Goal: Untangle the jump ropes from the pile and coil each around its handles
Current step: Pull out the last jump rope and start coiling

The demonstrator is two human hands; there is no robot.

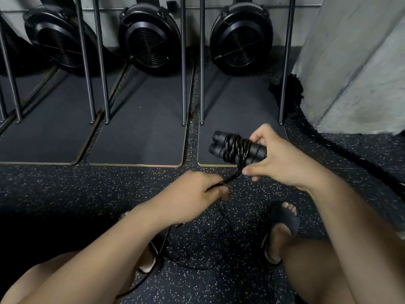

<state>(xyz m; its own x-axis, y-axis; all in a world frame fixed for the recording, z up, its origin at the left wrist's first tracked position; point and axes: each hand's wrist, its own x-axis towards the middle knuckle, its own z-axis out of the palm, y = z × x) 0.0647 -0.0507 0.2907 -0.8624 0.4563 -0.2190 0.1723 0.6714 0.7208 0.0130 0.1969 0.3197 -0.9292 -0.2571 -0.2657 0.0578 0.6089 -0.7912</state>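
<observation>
Head view. A person sits low over the speckled floor (pixel 65 194), knees at either side of the frame.

Right grip (pixel 278 159): fingers and thumb are curled round one end of the two handles (pixel 219 143). These lie side by side, held in the air above the edge of a dark mat (pixel 241 106). Several turns of rope (pixel 237 148) are wound round the middle of the handles. The turns cross one another and are not neat.

Left grip (pixel 195 189): closed in a pinch on the free run of the rope. The run looks doubled, two strands together, taut from the wraps down to the fingers.

Below the left grip the slack (pixel 197 265) drops to the floor and lies in loose loops between the sandals (pixel 282 224). One length trails off toward bottom left. Too dark to tell whether the loops are knotted. No other jump rope can be made out.

Judgement: the step in hand is coiling, roughly midway, with a fair amount of slack left.

To do it well:
- Hold light, even tension with the left grip and let the rope slide through the pinch.
- Lay each turn beside the last, working toward the bare handle ends, not piling on the middle.
- Pin the newest turn with the right thumb.
- Watch the floor loops for a snag on a sandal.
</observation>
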